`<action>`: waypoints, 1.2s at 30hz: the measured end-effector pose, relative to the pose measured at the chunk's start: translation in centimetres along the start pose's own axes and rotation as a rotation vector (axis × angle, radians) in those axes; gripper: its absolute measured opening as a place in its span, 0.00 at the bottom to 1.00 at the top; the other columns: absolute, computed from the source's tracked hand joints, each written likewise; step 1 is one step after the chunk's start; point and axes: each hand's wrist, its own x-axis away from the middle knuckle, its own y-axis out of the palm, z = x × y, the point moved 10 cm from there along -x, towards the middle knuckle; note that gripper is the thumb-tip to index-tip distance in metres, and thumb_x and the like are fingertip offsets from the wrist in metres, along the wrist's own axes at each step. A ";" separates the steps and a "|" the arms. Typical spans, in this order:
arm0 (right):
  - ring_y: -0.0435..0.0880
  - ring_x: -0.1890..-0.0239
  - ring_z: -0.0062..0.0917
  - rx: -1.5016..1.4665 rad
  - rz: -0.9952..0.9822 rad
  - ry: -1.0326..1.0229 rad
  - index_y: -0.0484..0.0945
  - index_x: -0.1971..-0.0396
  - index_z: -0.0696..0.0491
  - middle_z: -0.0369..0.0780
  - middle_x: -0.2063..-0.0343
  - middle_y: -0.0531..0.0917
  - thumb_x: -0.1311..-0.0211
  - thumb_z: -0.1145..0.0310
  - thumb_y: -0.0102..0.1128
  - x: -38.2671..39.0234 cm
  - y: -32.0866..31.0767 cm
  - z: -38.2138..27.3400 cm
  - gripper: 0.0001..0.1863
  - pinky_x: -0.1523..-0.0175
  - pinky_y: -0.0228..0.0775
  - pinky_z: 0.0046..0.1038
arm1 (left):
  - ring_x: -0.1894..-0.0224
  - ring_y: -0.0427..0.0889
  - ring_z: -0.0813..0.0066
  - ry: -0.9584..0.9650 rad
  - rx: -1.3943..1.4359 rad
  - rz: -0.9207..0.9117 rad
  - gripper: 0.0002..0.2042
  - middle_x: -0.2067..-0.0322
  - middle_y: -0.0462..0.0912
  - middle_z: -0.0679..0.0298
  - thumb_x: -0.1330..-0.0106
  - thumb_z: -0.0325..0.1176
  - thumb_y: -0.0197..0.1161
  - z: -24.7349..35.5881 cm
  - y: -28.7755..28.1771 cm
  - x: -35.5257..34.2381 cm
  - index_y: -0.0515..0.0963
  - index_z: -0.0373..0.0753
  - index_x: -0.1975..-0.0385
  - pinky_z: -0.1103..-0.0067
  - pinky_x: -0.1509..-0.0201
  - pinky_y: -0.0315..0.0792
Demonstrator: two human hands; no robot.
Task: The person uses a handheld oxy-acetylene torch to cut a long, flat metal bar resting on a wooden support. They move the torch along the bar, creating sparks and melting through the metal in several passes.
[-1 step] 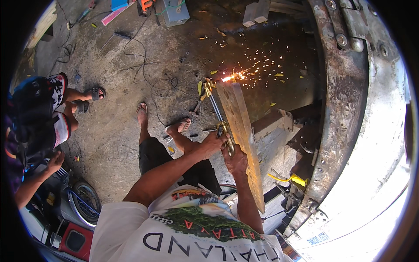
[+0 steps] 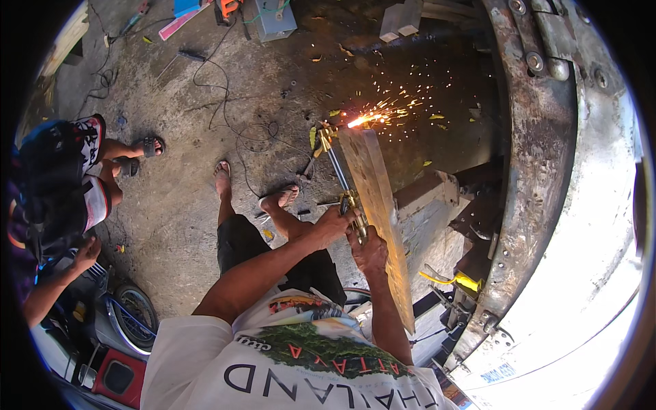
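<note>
With both fists around its brass body, I hold a cutting torch (image 2: 337, 167) whose long tubes reach away from me. My left hand (image 2: 332, 227) closes round the valve end of the handle. My right hand (image 2: 370, 251) wraps the rear part just beside it. At the torch's angled head, a bright glow and sparks (image 2: 383, 113) spray to the right. The glow is at the far end of a long, rusty brown beam (image 2: 374, 188), which slants beside the torch. The exact contact point is lost in the glare.
A large curved metal frame (image 2: 540, 150) stands on the right, with a short block (image 2: 427, 195) by the beam. Another person (image 2: 58, 184) is at the left, near a motorbike wheel (image 2: 133, 314). A cable (image 2: 225, 102) loops over the floor; a grey box (image 2: 275, 19) sits farther off.
The spray of sparks has changed shape, with a denser streak close to the glow. My hands, the torch and the beam look unmoved.
</note>
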 end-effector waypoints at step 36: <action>0.82 0.65 0.52 0.003 0.050 -0.018 0.75 0.68 0.57 0.53 0.73 0.82 0.43 0.40 0.62 -0.9 0.1 0.4 0.29 0.59 0.72 0.46 | 0.66 0.80 0.74 -0.048 0.016 -0.002 0.21 0.65 0.77 0.62 0.33 0.43 0.64 1.5 0.2 0.4 0.69 0.30 0.54 0.76 0.65 0.73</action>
